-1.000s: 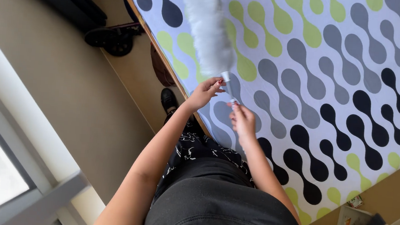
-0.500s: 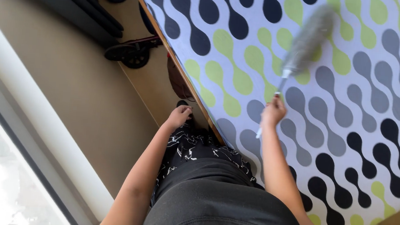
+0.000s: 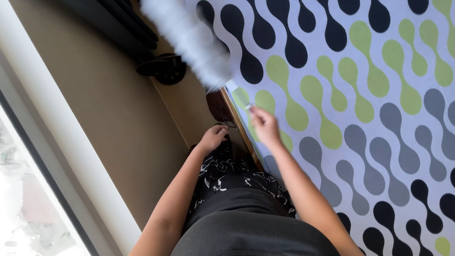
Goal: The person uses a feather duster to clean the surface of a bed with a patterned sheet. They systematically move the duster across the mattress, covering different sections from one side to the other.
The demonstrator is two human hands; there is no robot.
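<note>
Duster [image 3: 186,34] movement was the change: half a second before, the fluffy white head stood over the middle of the patterned cover [image 3: 382,119], and now it had swung across to the cover's left edge, blurred with speed, its far end hanging past that edge above the brown floor [image 3: 113,118]. A second before, it lay near the same edge, so the sweep looked like a back-and-forth pass along the surface. The right hand [image 3: 263,125] was closed around the duster's thin handle, over the cover just inside its wooden edge. The left hand [image 3: 213,139] had dropped away from the handle and hung loosely curled, holding nothing, just off that edge near the dark shoes [image 3: 162,68]. Judged from this, the dusting stroke was in full swing.
</note>
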